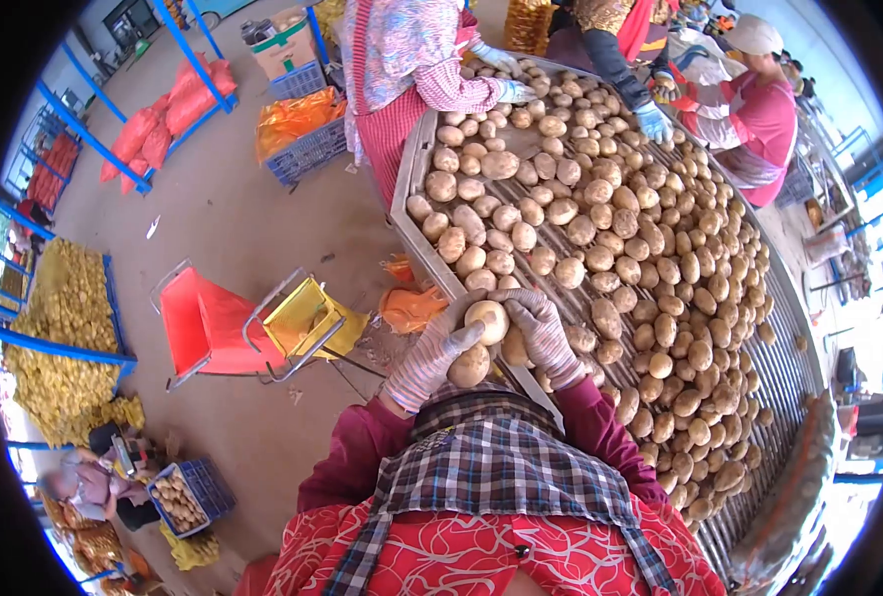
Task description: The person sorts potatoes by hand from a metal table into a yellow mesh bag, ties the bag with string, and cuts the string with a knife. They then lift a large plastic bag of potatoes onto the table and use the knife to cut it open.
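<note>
My left hand (431,350), in a striped knit glove, is closed around potatoes at the near edge of the sorting table. A pale round potato (489,322) sits at its thumb, and a browner potato (469,367) is just below. Opposite it, my right hand (544,336), gloved the same way, curls over another potato (514,349), its fingertips close to the pale one. Part of each grip is hidden behind the potatoes and gloves. Beyond my hands, many loose potatoes (600,214) cover the slatted roller table (797,363).
Across the table stand co-workers, one in a checked sleeve (451,84) and another in a pink top (767,134). At my left are a red bag on a frame (213,323), a yellow bag (307,318), an orange bag (411,308) and a blue crate (307,154).
</note>
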`<state>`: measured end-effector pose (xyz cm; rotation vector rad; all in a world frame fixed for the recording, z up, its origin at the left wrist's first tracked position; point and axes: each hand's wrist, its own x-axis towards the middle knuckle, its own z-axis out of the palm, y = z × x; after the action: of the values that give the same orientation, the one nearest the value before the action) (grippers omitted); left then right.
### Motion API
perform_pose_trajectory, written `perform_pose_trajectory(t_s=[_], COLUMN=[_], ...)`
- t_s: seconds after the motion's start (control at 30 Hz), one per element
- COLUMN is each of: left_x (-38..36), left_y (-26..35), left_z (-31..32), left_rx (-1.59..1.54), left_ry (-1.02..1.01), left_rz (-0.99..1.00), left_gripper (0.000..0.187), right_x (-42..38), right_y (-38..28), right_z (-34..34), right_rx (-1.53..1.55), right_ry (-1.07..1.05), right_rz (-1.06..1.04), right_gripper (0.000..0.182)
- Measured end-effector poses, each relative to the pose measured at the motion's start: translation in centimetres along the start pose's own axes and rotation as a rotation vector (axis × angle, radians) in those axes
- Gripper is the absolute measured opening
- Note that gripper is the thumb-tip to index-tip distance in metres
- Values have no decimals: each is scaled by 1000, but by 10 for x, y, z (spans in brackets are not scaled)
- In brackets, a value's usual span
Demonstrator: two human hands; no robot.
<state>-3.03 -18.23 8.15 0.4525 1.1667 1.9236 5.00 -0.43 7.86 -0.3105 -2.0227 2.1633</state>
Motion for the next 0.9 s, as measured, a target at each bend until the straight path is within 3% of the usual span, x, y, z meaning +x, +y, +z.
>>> perform_pose_trajectory(t_s=[0.13,0.33,0.4,0.47,0.5,0.53,0.57,0.6,0.67,0.7,0.77,0.8,0.9], left_x=[-28,-80,-96,-105,-115,-124,-137,-150,-171,-178,-183,-184,-179], left_y=[13,31,24,-5,8,6,-4,-15,-21,-20,-25,-30,-34], left_z=[-17,-52,-75,-102,-100,-111,-126,-140,-149,-147,-158,-170,-185], left_rx=[-112,53,-61,-443,-713,-710,-919,-1128,-1087,-1141,-1189,-1180,-1214], left_ry=[82,287,305,526,592,597,660,719,763,815,902,894,852], left_rz=[-9,141,130,377,332,351,346,334,353,341,324,328,313], left_gripper=[67,64,58,52,48,48,47,46,44,44,44,44,39], right_x=[9,40,59,75,84,94,100,105,117,121,125,131,118], right_y=[-9,-9,15,42,64,85,93,93,91,90,100,104,103], right_z=[33,98,131,163,179,193,204,218,247,259,263,266,246], right_rx=[48,67,252,563,651,734,749,749,867,811,655,502,538], right_ry=[-92,-253,-274,-230,-141,-47,-47,-57,-102,-170,-197,-219,-187], right_rz=[52,151,276,571,702,833,863,865,904,788,777,755,793], right_gripper=[24,13,13,16,18,20,27,27,30,34,34,34,26])
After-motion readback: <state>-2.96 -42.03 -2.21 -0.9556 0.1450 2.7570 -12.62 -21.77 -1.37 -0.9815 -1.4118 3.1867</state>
